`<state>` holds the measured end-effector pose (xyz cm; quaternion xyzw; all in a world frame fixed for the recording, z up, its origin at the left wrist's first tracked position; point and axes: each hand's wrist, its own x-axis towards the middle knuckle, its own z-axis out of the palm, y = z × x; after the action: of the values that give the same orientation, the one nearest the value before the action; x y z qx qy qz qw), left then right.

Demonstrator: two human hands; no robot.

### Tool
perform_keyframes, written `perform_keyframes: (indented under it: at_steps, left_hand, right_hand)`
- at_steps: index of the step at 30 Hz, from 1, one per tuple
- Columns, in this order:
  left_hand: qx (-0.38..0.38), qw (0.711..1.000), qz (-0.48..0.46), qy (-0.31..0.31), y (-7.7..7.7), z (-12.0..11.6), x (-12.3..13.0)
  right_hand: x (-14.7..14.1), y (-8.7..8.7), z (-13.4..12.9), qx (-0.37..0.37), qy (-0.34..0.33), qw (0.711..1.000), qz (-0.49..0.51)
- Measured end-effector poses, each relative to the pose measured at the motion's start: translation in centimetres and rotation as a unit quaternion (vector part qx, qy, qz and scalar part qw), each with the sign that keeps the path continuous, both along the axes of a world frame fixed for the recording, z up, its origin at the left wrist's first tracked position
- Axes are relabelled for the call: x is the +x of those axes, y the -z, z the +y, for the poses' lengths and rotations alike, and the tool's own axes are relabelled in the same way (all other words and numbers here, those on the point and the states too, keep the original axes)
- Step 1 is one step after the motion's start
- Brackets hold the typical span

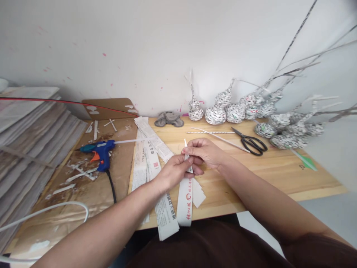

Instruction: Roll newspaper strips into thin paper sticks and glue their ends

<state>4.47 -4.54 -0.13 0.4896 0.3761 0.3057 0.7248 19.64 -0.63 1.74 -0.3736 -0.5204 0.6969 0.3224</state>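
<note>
A paper strip (185,203) with red characters hangs from my hands over the table's front edge, its upper end rolled into a thin white tube. My left hand (175,169) pinches the rolled part between thumb and fingers. Close against it on the right, my right hand (205,153) grips the tube just below its pointed tip, which sticks up above the fingers. Flat newspaper strips (152,154) lie fanned out beneath and left of my left hand. Black scissors (252,144) rest beyond my right hand, beside two thin paper sticks (223,139).
A blue glue gun (103,153) lies on stained cardboard (119,178) at left, near a stack of paper (36,137). Woven paper gourds (216,113) with long stems line the wall and right side. A grey cloth (169,119) sits at the back of the wooden table (279,176).
</note>
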Motion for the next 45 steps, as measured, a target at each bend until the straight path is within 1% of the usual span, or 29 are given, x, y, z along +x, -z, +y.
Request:
perform_keyframes:
  at_steps: [2, 5, 9, 14, 15, 18, 22, 27, 30, 32, 34, 36, 37, 38, 39, 40, 41, 42, 43, 44, 45]
  left_hand:
    - [0.014, 1.000, 0.013, -0.002, -0.1, -0.1, 0.1]
    - [0.034, 0.999, 0.038, -0.004, -0.3, -0.3, 0.1]
    - [0.051, 0.997, 0.055, -0.006, -0.4, -0.3, 0.1]
    - [0.017, 1.000, 0.002, 0.003, -0.2, -0.2, 0.0]
    - [0.011, 1.000, -0.008, 0.002, -0.2, -0.2, 0.0]
    - [-0.008, 0.999, -0.032, -0.010, -0.2, -0.2, 0.1]
    - [-0.022, 0.998, -0.052, -0.041, -0.2, -0.3, 0.4]
    - [0.004, 0.997, -0.052, -0.065, 0.1, -0.2, 0.5]
    - [0.010, 0.996, -0.047, -0.068, 0.2, -0.2, 0.4]
    - [0.011, 0.997, -0.034, -0.063, 0.2, -0.2, 0.4]
    - [0.012, 0.997, -0.027, -0.066, 0.1, -0.1, 0.4]
    - [0.013, 0.996, -0.034, -0.087, -0.2, 0.0, 0.3]
    - [0.012, 0.994, -0.042, -0.102, -0.3, 0.0, 0.2]
    - [0.009, 0.992, -0.051, -0.116, -0.5, 0.1, 0.2]
    - [0.003, 0.990, -0.060, -0.128, -0.6, 0.2, 0.1]
    - [-0.005, 0.988, -0.068, -0.136, -0.8, 0.2, 0.1]
    - [-0.013, 0.987, -0.074, -0.142, -1.0, 0.3, 0.0]
    - [-0.022, 0.986, -0.078, -0.145, -1.1, 0.3, 0.0]
    - [-0.031, 0.985, -0.079, -0.147, -1.2, 0.4, -0.1]
    - [-0.039, 0.985, -0.078, -0.148, -1.2, 0.5, -0.1]
    - [-0.045, 0.985, -0.076, -0.150, -1.3, 0.6, -0.2]
  right_hand:
    - [-0.2, 0.1, 0.1, -0.008, 0.024, 1.000, 0.001]
    - [-0.5, 0.3, 0.0, -0.037, 0.028, 0.999, 0.013]
    - [-0.6, 0.4, -0.4, -0.059, 0.005, 0.998, 0.036]
    - [-0.4, 0.1, -0.5, -0.053, -0.038, 0.997, 0.044]
    - [-0.3, 0.0, -0.4, -0.052, -0.034, 0.997, 0.043]
    - [-0.3, 0.1, -0.3, -0.046, 0.005, 0.997, 0.054]
    - [-0.5, 0.4, 0.0, -0.031, 0.035, 0.997, 0.064]
    - [-0.8, 0.8, 0.4, -0.043, 0.060, 0.996, 0.043]
    - [-1.2, 0.9, 0.4, -0.049, 0.076, 0.996, 0.030]
    - [-1.4, 0.8, 0.3, -0.046, 0.088, 0.995, 0.023]
    - [-1.7, 0.5, 0.4, -0.042, 0.084, 0.996, 0.002]
    - [-1.8, 0.0, 1.4, -0.009, 0.068, 0.997, -0.040]
    - [-1.9, -0.3, 2.3, 0.031, 0.067, 0.995, -0.070]
    - [-2.0, -0.6, 3.4, 0.086, 0.072, 0.988, -0.107]
    - [-2.2, -0.9, 4.8, 0.161, 0.095, 0.970, -0.153]
    - [-2.4, -1.0, 6.3, 0.234, 0.110, 0.941, -0.216]
    - [-2.7, -1.1, 7.8, 0.296, 0.121, 0.902, -0.290]
    - [-3.1, -1.0, 9.3, 0.350, 0.130, 0.853, -0.364]
    - [-3.7, -0.8, 10.6, 0.388, 0.135, 0.803, -0.432]
    - [-4.3, -0.5, 11.7, 0.415, 0.121, 0.760, -0.486]
    - [-4.9, -0.1, 12.5, 0.427, 0.098, 0.729, -0.526]
